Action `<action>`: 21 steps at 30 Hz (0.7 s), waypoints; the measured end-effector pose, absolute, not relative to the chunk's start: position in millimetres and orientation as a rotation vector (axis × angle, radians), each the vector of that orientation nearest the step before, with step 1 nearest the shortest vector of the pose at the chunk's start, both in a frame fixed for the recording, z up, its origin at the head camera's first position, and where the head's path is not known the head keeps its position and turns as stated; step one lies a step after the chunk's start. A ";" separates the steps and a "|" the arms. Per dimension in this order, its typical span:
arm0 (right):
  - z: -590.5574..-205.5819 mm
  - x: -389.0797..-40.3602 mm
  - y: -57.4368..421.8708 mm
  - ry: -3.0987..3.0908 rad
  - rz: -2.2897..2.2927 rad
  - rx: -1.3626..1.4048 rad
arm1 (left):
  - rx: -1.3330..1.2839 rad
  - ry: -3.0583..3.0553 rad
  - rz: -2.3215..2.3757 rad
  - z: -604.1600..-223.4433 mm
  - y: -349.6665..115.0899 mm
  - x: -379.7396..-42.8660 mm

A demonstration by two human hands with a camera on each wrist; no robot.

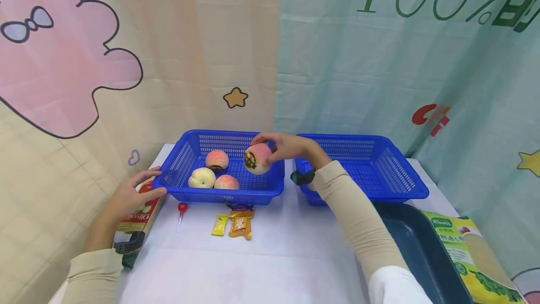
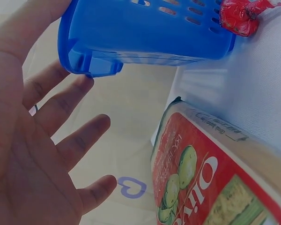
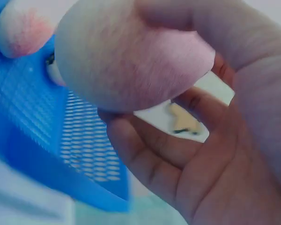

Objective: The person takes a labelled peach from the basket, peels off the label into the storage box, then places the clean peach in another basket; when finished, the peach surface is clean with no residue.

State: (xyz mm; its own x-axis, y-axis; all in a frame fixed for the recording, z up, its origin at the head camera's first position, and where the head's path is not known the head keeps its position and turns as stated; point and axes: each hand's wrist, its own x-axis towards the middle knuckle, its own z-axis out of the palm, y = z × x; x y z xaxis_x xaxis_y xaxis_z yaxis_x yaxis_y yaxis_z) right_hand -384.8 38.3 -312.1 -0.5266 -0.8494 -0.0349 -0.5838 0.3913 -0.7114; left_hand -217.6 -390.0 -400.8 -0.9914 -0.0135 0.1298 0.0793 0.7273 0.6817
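My right hand (image 1: 283,147) grips a pink and cream peach (image 1: 258,159) over the right part of the left blue basket (image 1: 236,196). A dark sticker marks the peach's side in the head view. Seen from the right wrist, the thumb lies along one side of the peach (image 3: 126,56) and the fingers curl round the other. Below it, the basket holds a pale peach (image 1: 202,178) and two redder peaches, one behind (image 1: 217,159) and one in front (image 1: 227,182). My left hand (image 1: 131,196) touches the basket's left corner, its fingers spread.
A second blue basket (image 1: 405,193) stands on the right, with a dark tray (image 1: 422,247) and a Knorr bag (image 1: 468,252) in front. A lollipop (image 1: 182,208) and wrapped candies (image 1: 240,227) lie before the left basket. Beneath my left hand is a red olive-labelled box (image 2: 201,173).
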 end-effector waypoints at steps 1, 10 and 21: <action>-307.1 -378.0 49.6 2.233 -0.953 -1.266 | -0.050 -2.807 -1.099 -400.7 -389.6 -217.5; -317.4 -294.4 138.7 2.011 -1.053 -1.538 | -0.087 -2.808 -1.083 -399.3 -390.0 -221.4; -385.3 -246.1 165.3 1.973 -0.914 -1.202 | -0.095 -2.798 -1.096 -404.9 -389.7 -217.0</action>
